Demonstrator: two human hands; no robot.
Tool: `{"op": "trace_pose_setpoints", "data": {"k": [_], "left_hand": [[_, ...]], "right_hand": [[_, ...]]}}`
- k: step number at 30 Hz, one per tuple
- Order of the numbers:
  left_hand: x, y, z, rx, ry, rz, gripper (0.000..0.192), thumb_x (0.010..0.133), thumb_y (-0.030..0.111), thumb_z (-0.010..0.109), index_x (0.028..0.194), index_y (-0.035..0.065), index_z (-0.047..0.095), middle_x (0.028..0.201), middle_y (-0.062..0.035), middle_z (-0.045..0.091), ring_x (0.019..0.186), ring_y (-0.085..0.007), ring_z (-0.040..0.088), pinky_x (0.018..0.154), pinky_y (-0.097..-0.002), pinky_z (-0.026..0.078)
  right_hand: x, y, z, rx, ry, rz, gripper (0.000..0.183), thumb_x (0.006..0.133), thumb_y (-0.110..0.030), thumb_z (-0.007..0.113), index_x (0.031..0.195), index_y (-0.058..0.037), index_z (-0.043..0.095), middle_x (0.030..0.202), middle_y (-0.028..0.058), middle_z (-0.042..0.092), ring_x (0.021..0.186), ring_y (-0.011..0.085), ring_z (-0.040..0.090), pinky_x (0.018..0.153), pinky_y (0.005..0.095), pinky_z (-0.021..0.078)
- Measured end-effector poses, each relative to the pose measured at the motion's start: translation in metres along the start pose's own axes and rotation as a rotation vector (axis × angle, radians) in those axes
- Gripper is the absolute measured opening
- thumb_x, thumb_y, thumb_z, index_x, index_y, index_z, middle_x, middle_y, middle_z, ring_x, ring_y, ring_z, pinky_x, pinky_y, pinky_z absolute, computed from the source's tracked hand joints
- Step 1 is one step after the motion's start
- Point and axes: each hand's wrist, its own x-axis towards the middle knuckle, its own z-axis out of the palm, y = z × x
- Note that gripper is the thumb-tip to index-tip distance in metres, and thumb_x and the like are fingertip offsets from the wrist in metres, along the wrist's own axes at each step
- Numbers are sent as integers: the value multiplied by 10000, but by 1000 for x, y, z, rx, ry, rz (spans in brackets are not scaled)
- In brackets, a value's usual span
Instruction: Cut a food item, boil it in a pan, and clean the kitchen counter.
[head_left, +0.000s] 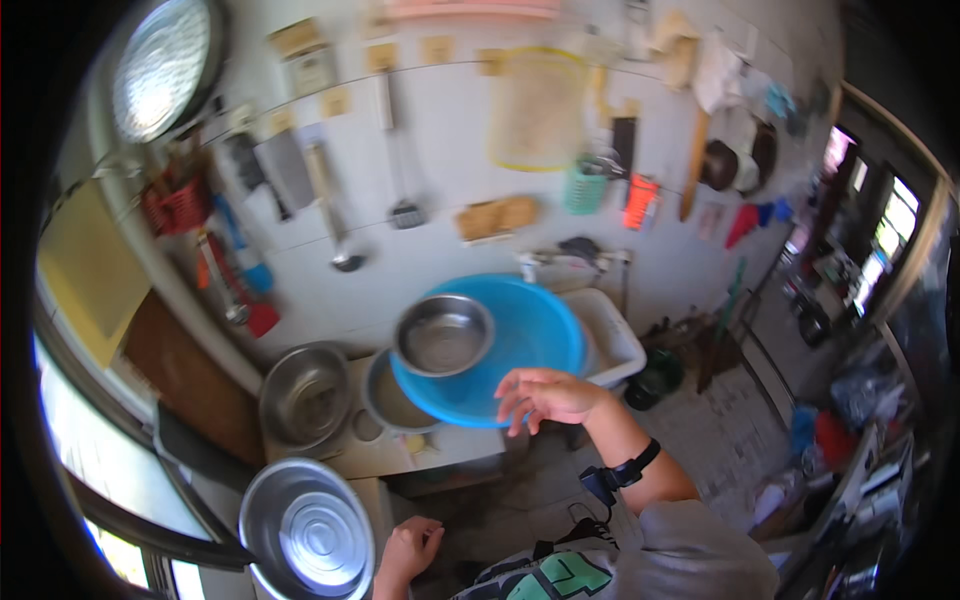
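Observation:
My right hand (551, 397) hangs over the front rim of a large blue plastic basin (525, 352), its fingers spread and holding nothing. Inside that basin, at its left side, a small stainless-steel bowl (444, 335) appears to rest or float. My left hand (409, 546) is low in the view with curled fingers, just right of a big metal basin (259, 517). Its palm side is hidden. A round metal lid or smaller pan (322, 536) lies inside that metal basin. Another steel basin (307, 397) stands farther back, and a metal pot (397, 401) is partly under the blue rim.
A white plastic tub (619, 337) sits behind the blue basin, near a wall tap (581, 251). On the tiled wall hang a ladle (345, 259), a slotted turner (407, 214) and a red basket (176, 202). Cluttered shelving (840, 480) stands at the right.

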Motion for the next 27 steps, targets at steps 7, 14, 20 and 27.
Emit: {"op": "trace_pose_setpoints", "data": {"k": [7,14,20,27], "left_hand": [[112,111,126,54,-300,264,122,839,131,667,898,28,694,883,-152,681,786,-323,675,678,-385,538],[251,218,288,-98,-531,434,163,840,96,648,967,-1,679,889,-190,668,825,-333,655,745,-381,525],[421,323,419,-417,-503,374,280,896,168,655,1108,-15,642,988,-109,684,841,-185,633,735,-343,513],[640,432,559,-800,-212,0,531,899,210,655,1345,3,455,1054,-133,637,837,-189,608,660,-331,515]], "right_hand": [[-224,9,-107,93,408,-251,321,1007,-345,495,1147,-60,545,1007,119,668,845,197,677,612,254,499],[-417,20,-155,148,1011,-303,263,1011,-310,470,1073,-81,584,949,90,686,785,187,659,645,287,476],[-553,63,-154,331,1425,-514,309,972,-386,535,1068,-98,590,914,85,686,763,198,644,654,297,467],[-638,95,-106,457,1945,-664,267,983,-347,531,1018,-93,605,849,75,679,730,190,631,633,291,454]]}}
